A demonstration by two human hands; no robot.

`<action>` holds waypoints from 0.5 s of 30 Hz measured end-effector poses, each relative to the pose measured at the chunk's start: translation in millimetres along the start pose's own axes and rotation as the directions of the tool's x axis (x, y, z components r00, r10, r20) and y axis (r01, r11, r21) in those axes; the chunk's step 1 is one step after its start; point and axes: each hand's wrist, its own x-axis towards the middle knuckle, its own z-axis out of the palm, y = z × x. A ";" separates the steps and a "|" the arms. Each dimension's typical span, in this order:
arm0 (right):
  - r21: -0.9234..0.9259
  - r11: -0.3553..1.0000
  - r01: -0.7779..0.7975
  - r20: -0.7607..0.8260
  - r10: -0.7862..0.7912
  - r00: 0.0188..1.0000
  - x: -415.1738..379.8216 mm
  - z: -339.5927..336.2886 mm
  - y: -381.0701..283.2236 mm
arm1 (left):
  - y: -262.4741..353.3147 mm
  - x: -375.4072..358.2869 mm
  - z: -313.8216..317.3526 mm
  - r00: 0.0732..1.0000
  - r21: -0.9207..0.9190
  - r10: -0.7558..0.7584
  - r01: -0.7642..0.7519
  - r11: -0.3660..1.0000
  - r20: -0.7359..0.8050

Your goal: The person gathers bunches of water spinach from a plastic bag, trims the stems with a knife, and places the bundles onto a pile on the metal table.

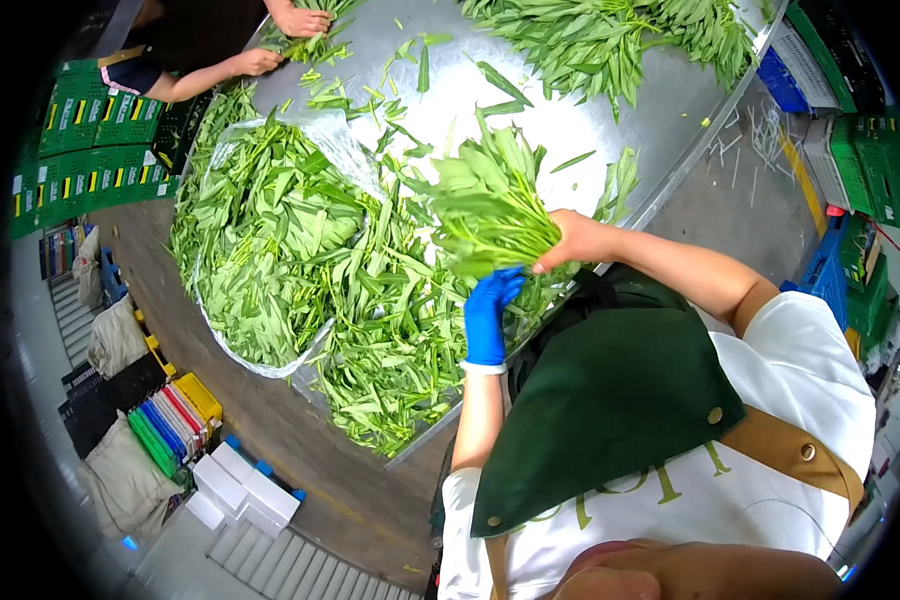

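Observation:
A bunch of long-leaved greens (490, 200), which looks like water spinach, is held just above the metal table near its front edge. My bare right hand (575, 240) is closed around the stem end, with the leaves fanning up and left. My left hand (490, 312), in a blue glove, is closed at the underside of the same bunch; its fingertips are partly hidden by stems. Below and left of my hands lies a heap of loose greens (390, 370). Beside it, a clear plastic bag (345, 150) is full of the same greens.
A co-worker's hands (300, 22) handle greens at the table's far left. More bunches (610, 45) lie at the far right of the metal table (570, 110). Green crates (100, 110) are stacked at left, others (880, 170) at right. White boxes (240, 485) stand at lower left.

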 end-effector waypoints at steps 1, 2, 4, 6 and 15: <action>-0.073 0.995 0.062 0.045 -0.059 0.997 -5.0 -4.9 -4.6 | -14.3 10.0 -20.0 0.999 -0.245 -0.043 0.039 0.969 -0.012; -0.145 0.982 0.125 0.086 -0.114 0.990 -10.6 -10.5 -8.6 | -19.2 14.0 -26.9 0.997 0.085 0.069 -0.071 0.994 0.028; -0.350 0.933 0.086 0.065 -0.068 0.996 6.9 -35.3 6.2 | -28.2 22.8 -39.5 0.952 0.708 0.289 -0.276 0.650 0.105; -0.449 0.892 0.046 -0.031 -0.067 0.997 19.0 -56.2 15.5 | -13.7 31.5 -16.4 0.997 -0.602 -0.073 0.037 0.798 -0.036; -0.582 0.808 0.085 0.174 0.023 0.984 -35.6 -147.1 -73.5 | 14.7 49.2 -2.9 0.994 -0.495 -0.078 0.028 0.868 -0.080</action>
